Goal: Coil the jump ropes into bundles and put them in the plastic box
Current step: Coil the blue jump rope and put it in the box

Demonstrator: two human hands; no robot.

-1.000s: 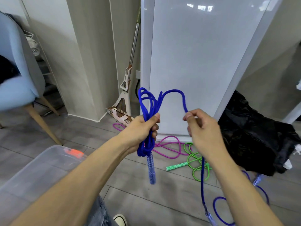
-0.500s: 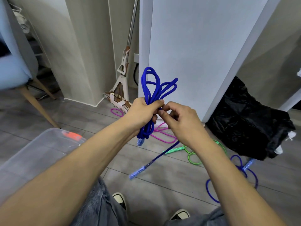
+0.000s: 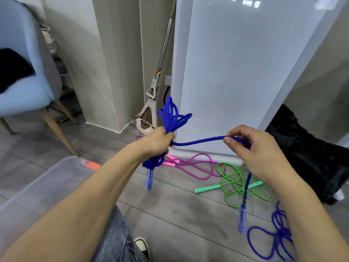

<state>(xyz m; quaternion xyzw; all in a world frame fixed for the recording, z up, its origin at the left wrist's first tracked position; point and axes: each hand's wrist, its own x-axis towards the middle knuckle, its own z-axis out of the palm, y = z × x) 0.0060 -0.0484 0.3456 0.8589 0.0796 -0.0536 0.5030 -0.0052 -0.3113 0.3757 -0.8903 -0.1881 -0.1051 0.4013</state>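
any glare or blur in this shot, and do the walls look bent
Head view: ceiling-light glare at the top of the white panel; wide-angle bends the panel edges and column; chair edge slightly soft; blue rope and both hands sharp.

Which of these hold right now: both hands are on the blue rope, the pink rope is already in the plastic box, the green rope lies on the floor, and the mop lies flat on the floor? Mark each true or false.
1. Both hands are on the blue rope: true. The left hand grips the coiled loops and the right hand pinches the free strand.
2. The pink rope is in the plastic box: false. It lies on the floor by the white panel.
3. The green rope lies on the floor: true.
4. The mop lies flat on the floor: false. It stands leaning in the corner.
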